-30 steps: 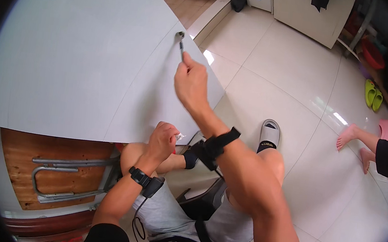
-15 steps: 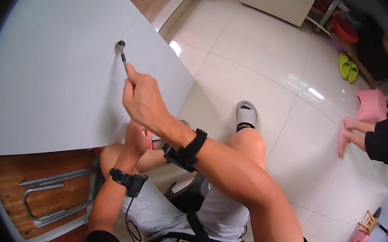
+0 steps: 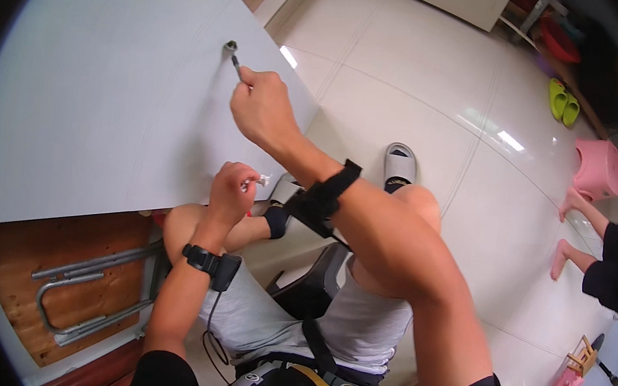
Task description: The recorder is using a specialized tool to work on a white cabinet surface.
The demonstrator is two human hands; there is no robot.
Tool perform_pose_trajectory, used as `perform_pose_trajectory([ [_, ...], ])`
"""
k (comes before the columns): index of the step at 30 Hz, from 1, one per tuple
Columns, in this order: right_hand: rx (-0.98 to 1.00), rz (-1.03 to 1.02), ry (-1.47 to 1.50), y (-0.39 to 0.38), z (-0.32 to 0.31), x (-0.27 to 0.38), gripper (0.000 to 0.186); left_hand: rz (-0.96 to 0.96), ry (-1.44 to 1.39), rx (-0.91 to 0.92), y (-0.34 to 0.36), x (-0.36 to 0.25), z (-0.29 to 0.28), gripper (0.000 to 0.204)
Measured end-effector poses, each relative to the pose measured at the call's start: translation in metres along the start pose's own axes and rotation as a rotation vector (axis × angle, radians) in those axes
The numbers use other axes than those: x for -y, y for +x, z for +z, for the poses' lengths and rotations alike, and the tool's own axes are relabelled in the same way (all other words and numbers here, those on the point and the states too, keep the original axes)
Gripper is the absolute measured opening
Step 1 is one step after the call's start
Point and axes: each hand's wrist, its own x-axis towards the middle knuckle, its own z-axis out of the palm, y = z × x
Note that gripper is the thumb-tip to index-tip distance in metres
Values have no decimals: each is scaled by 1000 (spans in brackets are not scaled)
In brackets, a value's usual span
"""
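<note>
My right hand is closed round the handle of a slim metal wrench with a rounded head. That head is over the white board, near its right edge; whether it touches the surface I cannot tell. Lower down, by the board's near right corner, my left hand is curled closed round a small crumpled white scrap, which pokes out beside the thumb. Its fingers are partly hidden. Each wrist wears a black strap with a small device.
Folded metal legs lie against a wooden panel below the board's near edge. My slippered foot rests on the tiled floor. At the right, a barefoot person is near a pink stool and green shoes.
My right hand and the wrench have shifted up and right across the board. The white scrap in my left hand now shows more. At the right, the other person's feet have moved apart.
</note>
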Motion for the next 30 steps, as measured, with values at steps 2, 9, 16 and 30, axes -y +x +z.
perform_pose_trajectory([
  [2,86,27,-84,-12,7,-3,23,2,-16,-28,-3,4,3,14],
  [9,37,-23,26,-5,1,-5,25,-15,28,13,4,-5,3,14],
  [16,345,-91,148,-55,19,2,37,-150,-659,-365,-2,0,23,14],
  [30,171,71,-15,-23,2,6,43,-61,-152,31,8,-14,-3,20],
])
